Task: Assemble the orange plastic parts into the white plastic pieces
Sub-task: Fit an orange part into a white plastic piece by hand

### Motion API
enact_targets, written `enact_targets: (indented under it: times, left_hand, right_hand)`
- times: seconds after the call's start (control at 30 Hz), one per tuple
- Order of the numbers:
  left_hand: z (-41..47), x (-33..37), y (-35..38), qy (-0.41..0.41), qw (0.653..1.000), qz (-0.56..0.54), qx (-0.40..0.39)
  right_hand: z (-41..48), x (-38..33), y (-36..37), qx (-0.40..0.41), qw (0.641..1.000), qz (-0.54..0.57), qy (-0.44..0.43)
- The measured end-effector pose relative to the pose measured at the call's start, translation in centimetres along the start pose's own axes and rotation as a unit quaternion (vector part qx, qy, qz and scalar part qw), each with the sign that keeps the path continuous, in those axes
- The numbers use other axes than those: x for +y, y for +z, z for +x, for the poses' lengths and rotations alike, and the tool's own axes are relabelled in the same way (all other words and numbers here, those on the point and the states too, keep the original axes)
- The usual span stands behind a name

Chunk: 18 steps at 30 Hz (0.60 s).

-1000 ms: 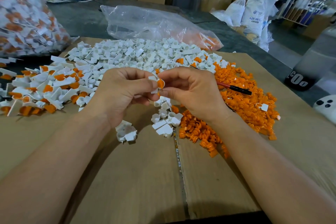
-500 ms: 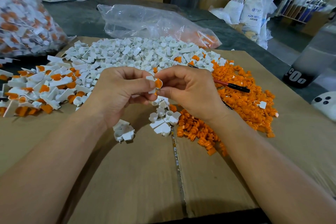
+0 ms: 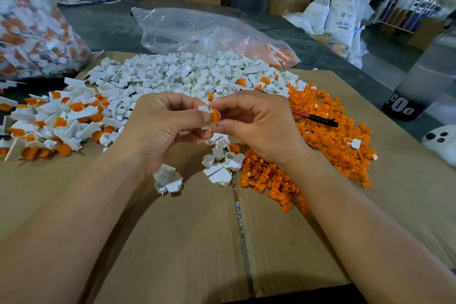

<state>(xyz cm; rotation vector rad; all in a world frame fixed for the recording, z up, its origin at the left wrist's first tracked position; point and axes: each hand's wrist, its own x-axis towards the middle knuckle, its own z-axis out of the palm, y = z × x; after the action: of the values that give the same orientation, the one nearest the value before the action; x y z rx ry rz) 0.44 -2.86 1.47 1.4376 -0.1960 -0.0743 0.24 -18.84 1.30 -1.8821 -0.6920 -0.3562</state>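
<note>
Above the cardboard sheet (image 3: pixel 187 242), my left hand (image 3: pixel 160 128) pinches a small white plastic piece (image 3: pixel 204 109) between thumb and fingers. My right hand (image 3: pixel 256 123) pinches an orange plastic part (image 3: pixel 215 116) and holds it against the white piece. A heap of loose white pieces (image 3: pixel 187 74) lies behind my hands. Loose orange parts (image 3: pixel 328 136) spread to the right. Joined white-and-orange pieces (image 3: pixel 54 121) lie in a pile at the left.
A red and black pen (image 3: pixel 315 117) lies on the orange heap. A clear plastic bag (image 3: pixel 197 32) sits behind the piles; a full bag of joined pieces (image 3: pixel 27 20) stands at far left. A dark bottle (image 3: pixel 414 96) and a white device (image 3: pixel 441 143) are at right.
Both hands stay together in front of the piles; the orange part has turned slightly against the white piece. The view has shifted a little.
</note>
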Motion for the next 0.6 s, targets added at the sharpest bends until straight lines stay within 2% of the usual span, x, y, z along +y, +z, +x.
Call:
enact_targets:
  times: [0.6]
  left_hand:
    - [-0.11, 0.12, 0.09, 0.009, 1.0, 0.0, -0.005]
  right_hand:
    - [-0.07, -0.28, -0.25, -0.002, 0.999, -0.025, 0.04]
